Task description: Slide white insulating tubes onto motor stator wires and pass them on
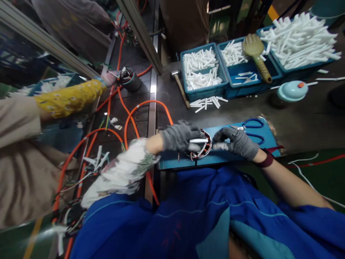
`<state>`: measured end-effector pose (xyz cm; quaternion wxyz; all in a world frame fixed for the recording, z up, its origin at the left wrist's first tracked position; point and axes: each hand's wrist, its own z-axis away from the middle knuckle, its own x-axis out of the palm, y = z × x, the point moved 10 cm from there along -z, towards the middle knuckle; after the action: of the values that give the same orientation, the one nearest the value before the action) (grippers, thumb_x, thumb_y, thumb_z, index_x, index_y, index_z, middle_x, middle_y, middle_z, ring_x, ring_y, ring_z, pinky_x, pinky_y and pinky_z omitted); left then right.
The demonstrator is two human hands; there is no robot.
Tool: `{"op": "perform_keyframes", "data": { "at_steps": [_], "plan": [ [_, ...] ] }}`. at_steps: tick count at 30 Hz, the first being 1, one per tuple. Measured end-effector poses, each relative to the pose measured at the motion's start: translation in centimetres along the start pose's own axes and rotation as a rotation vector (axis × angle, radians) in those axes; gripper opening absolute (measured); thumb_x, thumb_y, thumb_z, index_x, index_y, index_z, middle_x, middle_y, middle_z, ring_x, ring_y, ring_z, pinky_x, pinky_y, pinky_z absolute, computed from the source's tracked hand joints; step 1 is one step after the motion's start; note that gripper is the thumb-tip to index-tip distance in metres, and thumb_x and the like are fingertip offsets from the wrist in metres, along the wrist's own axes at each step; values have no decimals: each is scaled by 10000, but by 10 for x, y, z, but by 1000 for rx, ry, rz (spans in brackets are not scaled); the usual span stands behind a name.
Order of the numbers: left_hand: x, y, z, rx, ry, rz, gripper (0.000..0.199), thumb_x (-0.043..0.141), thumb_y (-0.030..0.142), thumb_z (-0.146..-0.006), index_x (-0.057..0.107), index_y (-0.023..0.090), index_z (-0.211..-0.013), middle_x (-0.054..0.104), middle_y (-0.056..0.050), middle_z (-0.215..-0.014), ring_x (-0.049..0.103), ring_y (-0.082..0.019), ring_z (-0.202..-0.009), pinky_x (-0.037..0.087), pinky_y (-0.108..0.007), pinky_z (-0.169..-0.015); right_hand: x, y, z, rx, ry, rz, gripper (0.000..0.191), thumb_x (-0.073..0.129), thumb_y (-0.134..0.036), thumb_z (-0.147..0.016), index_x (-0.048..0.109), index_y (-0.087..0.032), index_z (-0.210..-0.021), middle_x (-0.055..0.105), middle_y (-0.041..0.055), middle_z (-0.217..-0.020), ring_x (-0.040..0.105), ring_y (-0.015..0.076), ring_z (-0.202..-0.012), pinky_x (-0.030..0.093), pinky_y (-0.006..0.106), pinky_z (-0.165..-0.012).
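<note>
On the blue work mat (175, 162) in front of me sits a round, wire-wound motor stator (207, 148) with dark and orange windings and a pale rim. My left hand (181, 136), in a grey glove, grips its left side, the thumb reaching over the ring. A white sleeve tube (198, 140) lies across the stator by the left fingers. Just off the right rim is my right hand (238, 142), also gloved, its thumb and forefinger curled together. Whatever they may pinch is too small to make out. Blue-handled scissors (253, 124) lie beyond that hand.
Blue bins (207, 94) of white tubes line the back, a yellowish scoop (254, 50) on one. A hammer (182, 90), loose tubes (208, 103) and a light-blue-lidded cup (292, 91) stand nearby. Orange hoses (126, 126) cross the left, where a co-worker's yellow sleeve (71, 97) reaches another stator (130, 79).
</note>
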<state>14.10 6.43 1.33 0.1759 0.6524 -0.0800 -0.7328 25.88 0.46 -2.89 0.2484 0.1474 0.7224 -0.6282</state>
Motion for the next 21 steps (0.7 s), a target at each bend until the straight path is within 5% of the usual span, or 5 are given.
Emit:
{"op": "perform_keyframes", "data": {
  "at_steps": [3, 8, 14, 17, 21],
  "plan": [
    [-24, -34, 42, 95, 122, 300, 427, 729, 494, -912, 737, 268, -1274, 636, -117, -1433, 588, -316, -1328, 433, -490, -1155, 32, 5, 12, 53, -187, 105, 476, 729, -670, -815, 717, -199, -884, 720, 27, -756, 657, 182, -667, 448, 269, -621],
    [14, -68, 68, 24, 80, 718, 386, 701, 408, -945, 732, 247, -1295, 572, -129, -1497, 610, -296, -1320, 522, -417, -1094, 45, 9, 4, 123, -114, 346, 449, 723, -643, -840, 722, -200, -911, 707, 46, -751, 647, 202, -694, 385, 276, -635],
    [59, -54, 70, -300, 230, 458, 413, 651, 413, -964, 690, 248, -1341, 652, -80, -1418, 604, -280, -1330, 470, -442, -1160, 12, 29, -25, 65, 6, 350, 446, 673, -588, -903, 739, -183, -1076, 751, 102, -984, 682, 250, -896, 484, 330, -797],
    [65, -37, 71, -534, 233, 245, 388, 686, 388, -949, 710, 221, -1299, 705, -80, -1335, 656, -290, -1258, 513, -454, -1123, -17, 57, -51, 74, 119, 442, 397, 600, -462, -970, 733, -183, -1219, 715, 135, -1243, 641, 293, -1129, 478, 412, -998],
    [64, -15, 63, -603, 297, 278, 340, 662, 342, -972, 720, 204, -1277, 759, -71, -1222, 715, -260, -1156, 566, -416, -1061, -34, 96, -83, 238, 116, 706, 368, 602, -425, -957, 760, -205, -1206, 605, 160, -1436, 551, 366, -1242, 467, 514, -1010]
  ]
}}
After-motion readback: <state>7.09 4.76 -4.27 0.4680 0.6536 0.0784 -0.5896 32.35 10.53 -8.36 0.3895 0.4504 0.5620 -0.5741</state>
